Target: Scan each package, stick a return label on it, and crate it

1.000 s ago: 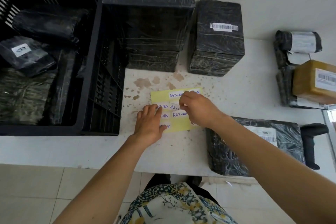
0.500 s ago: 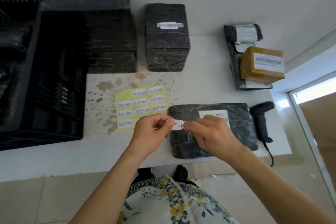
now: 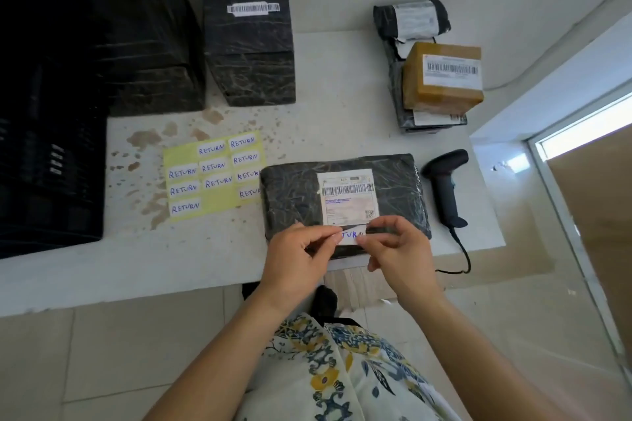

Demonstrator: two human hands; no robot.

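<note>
Over flat package, return label pinched between left hand, right hand

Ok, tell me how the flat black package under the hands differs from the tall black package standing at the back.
The flat package lies low on the table; the tall package stands upright like a block. The flat package carries a large white shipping label with print and a barcode; the tall package bears only a narrow barcode strip. Both hands, left hand and right hand, hold a return sticker over the flat one; nothing touches the tall one. Both are wrapped in black plastic.
</note>
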